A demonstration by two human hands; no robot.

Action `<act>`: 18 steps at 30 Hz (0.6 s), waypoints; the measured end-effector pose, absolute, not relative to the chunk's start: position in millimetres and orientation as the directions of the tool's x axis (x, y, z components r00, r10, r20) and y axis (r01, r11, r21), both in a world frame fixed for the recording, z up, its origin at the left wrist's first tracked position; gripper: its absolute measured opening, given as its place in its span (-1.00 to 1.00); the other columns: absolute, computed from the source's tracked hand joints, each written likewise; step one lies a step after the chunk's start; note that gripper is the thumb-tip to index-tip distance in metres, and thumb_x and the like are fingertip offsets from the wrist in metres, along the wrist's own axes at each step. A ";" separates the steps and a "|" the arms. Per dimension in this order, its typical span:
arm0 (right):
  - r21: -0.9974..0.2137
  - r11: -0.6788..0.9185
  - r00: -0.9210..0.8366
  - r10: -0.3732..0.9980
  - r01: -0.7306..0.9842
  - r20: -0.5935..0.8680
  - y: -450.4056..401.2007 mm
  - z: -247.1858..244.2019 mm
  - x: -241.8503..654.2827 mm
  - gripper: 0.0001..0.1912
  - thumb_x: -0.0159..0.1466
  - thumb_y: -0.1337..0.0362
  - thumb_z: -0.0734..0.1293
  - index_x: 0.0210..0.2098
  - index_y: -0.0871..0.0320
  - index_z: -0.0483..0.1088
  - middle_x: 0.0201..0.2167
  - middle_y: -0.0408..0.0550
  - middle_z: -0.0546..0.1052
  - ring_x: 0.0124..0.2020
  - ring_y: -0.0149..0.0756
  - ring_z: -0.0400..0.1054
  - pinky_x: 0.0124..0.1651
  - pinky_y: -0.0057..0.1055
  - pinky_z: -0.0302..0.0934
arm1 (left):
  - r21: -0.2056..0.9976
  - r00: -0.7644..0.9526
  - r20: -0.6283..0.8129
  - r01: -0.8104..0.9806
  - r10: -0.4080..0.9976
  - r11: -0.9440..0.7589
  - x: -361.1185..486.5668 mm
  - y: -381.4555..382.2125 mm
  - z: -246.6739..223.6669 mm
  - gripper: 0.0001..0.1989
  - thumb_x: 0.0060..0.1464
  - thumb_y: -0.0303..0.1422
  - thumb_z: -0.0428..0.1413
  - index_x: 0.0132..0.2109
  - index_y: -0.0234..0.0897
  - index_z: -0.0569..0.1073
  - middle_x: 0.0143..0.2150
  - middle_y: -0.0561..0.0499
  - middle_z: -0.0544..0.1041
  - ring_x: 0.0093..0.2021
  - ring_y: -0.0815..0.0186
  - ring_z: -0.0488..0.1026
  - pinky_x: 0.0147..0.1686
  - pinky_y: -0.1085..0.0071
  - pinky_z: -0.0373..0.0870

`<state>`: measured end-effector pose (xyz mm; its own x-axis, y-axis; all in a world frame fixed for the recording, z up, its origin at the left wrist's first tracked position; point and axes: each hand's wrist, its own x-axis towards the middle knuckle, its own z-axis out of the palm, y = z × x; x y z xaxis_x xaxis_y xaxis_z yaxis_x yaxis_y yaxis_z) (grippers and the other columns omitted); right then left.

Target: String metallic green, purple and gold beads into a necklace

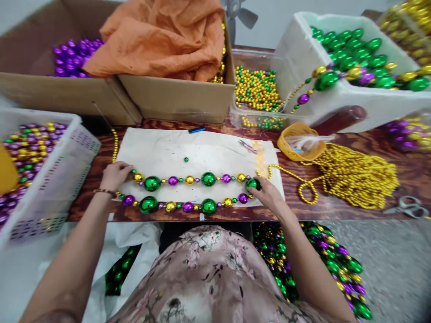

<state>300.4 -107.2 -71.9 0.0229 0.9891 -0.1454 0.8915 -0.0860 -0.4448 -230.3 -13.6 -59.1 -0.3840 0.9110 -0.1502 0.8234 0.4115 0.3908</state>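
Observation:
A bead necklace [208,179] of green, purple and gold beads lies in two rows across a white cloth [151,148]. At its left end my left hand [115,176] has fingers pinched together by the small beads; a bracelet circles that wrist. My right hand [269,195] grips a large green bead [252,184] at the right bend, thumb and fingers around it. From there a thin gold bead cord [286,170] runs right to a pile of gold bead strands [357,175]. One loose small green bead [186,159] rests on the cloth.
Cardboard boxes [175,98], one with orange cloth [161,40], line the back. A white basket of beads [70,134] stands left. A foam box [289,49], a clear bin [256,112], an orange basket [289,146] and scissors [409,206] are right. A blue pen [196,130] lies on the cloth.

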 end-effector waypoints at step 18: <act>-0.185 -0.102 0.063 0.977 0.978 -0.203 -84.3 -60.2 297.8 -0.32 0.31 -0.17 0.23 0.17 0.22 0.37 0.04 0.28 0.53 -0.04 0.11 0.50 -0.02 -0.03 0.36 | 0.514 -0.342 -0.283 0.735 0.896 0.442 -229.4 -15.5 -59.6 -0.83 0.06 -0.30 0.09 -0.37 -0.27 0.52 -0.50 0.00 0.56 -0.48 0.25 0.52 -0.38 0.42 0.44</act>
<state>297.8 -84.3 -60.2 0.0632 0.9772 -0.2029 0.9775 -0.1015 -0.1847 -229.4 -15.5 -59.6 -0.3419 0.8962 -0.2826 0.7346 0.4424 0.5145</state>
